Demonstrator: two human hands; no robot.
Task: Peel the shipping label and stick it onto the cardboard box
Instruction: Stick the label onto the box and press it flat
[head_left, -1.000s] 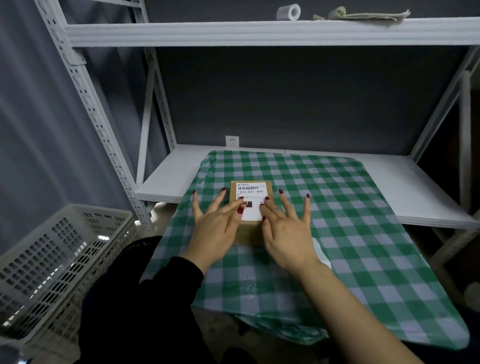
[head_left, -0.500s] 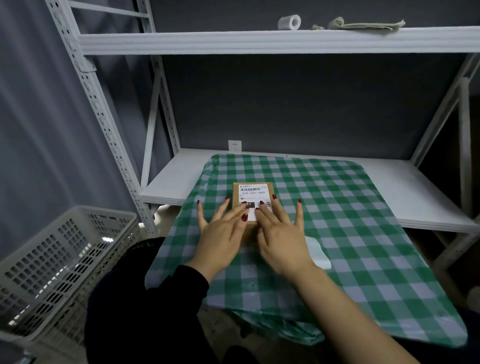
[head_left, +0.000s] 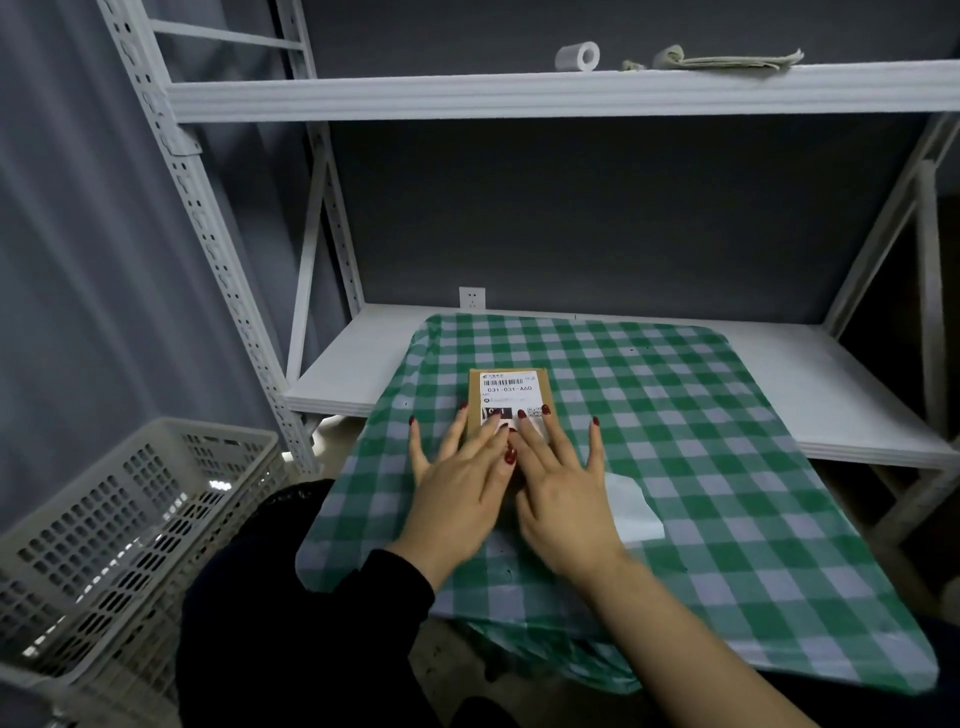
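Both hands flat, fingers spread, palms down, grasping nothing; left hand (head_left: 457, 493) and right hand (head_left: 563, 499) side by side, index fingers almost touching, fingertips pressing on the near part of the shipping label (head_left: 508, 402); left thumb lies across toward the right hand; red nail polish on all visible nails; left arm in a dark sleeve (head_left: 332, 623), right forearm bare; shipping label white, barcode and "031-031-A60" readable on its far half, lower half partly covered by fingers; it lies flat on top of the cardboard box (head_left: 474, 410), brown margin showing along the box's left and far edges; the box's near end hidden under the hands; box sits on the surface, left of centre and toward its far edge, on a green-and-white checked cloth (head_left: 701, 441) that covers the surface and drapes over the near edge; white backing paper (head_left: 631, 506) lies on the cloth just beside the right hand, toward the right edge, partly under the hand; white metal shelving (head_left: 519, 96) behind and above the surface; on its top shelf a white roll (head_left: 576, 56) and folded cloth (head_left: 727, 60); wall socket (head_left: 471, 298) at the back; perforated plastic crate (head_left: 119, 530) on the floor off the left edge
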